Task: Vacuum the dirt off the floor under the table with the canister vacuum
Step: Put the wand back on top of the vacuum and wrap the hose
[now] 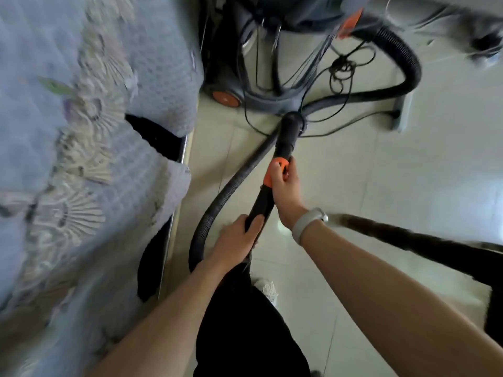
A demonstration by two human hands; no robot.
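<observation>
While we stand beside the cloth-draped tabletop (81,131), both hands clamp the vacuum wand (275,172): right hand (285,186) ahead at the orange collar, left hand (239,240) nearer us. Its axis runs toward the canister vacuum (272,50); the table lies left.

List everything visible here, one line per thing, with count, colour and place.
canister vacuum: one, grey with orange wheel, top centre on floor
hose: one, black ribbed, looping over the floor
wand handle: one, black with orange collar, centre
power cord: one, black, tangled beside the canister
tablecloth: one, pale blue floral, left
floor: pale tiles
wristband: one, grey, right wrist
left hand: grips lower handle
right hand: grips the orange collar
</observation>
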